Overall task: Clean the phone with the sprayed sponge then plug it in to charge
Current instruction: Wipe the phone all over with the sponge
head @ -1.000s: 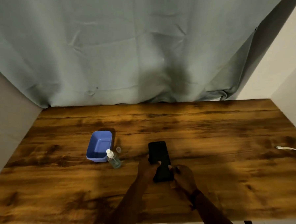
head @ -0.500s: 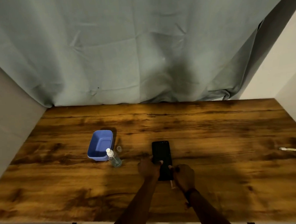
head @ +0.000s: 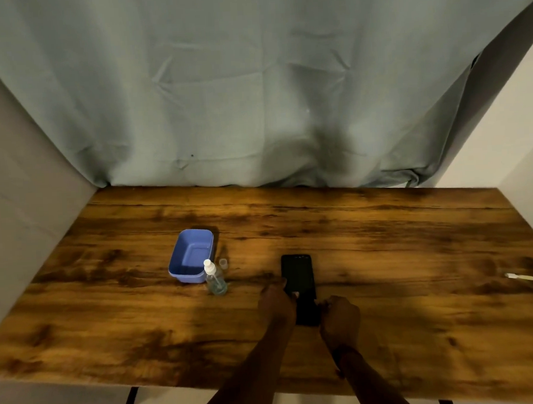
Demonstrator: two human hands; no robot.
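A dark-grained wooden bench (head: pixel 384 242) fills the near scene. A creased grey-green curtain (head: pixel 253 94) hangs along its far edge, between pale walls (head: pixel 517 127) left and right.

Wooden table (head: pixel 384 242) bears phone (head: pixel 297 272), tub (head: pixel 191 255), bottle (head: pixel 215 278), cable (head: pixel 530 278).
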